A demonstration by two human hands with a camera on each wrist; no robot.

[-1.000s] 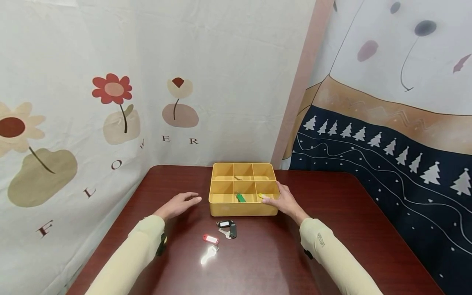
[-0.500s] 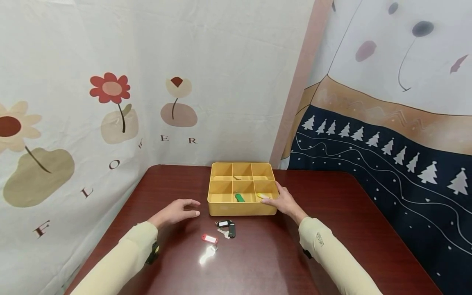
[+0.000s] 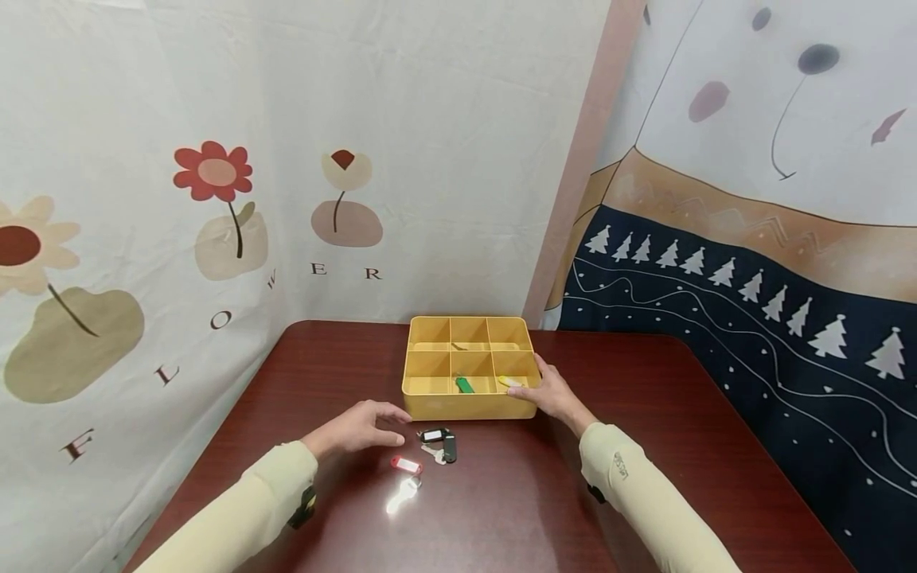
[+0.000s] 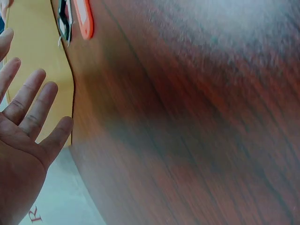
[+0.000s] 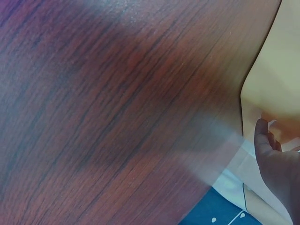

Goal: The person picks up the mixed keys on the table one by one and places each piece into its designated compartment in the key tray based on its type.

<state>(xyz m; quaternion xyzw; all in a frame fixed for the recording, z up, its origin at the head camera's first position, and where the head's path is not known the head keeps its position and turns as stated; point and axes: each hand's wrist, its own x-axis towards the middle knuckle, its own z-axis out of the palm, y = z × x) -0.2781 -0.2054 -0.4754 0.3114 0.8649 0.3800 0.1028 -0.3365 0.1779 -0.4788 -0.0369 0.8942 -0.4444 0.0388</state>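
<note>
A yellow divided box [image 3: 469, 408] stands at the middle back of the table. My right hand [image 3: 557, 391] holds its front right corner, thumb over the front rim and fingers along the side. My left hand [image 3: 358, 430] hovers with spread fingers by the box's front left corner, just left of two black key tags [image 3: 450, 447] with a silver key [image 3: 435, 454]. Nearer to me lies a red key tag [image 3: 406, 465] with a key in bright glare. A green key tag [image 3: 464, 385] is in the front middle compartment, a yellow key tag [image 3: 509, 381] in the front right one.
A small dark piece [image 3: 459, 346] shows in the back middle compartment. The reddish-brown table [image 3: 630, 398] reaches back to a pale flower-print cloth [image 3: 430, 159]. A dark blue tree-print cloth [image 3: 680, 310] hangs at the right.
My left hand first draws back slightly from beside the box, then moves down and right toward the black key tags. The right hand keeps its hold on the box.
</note>
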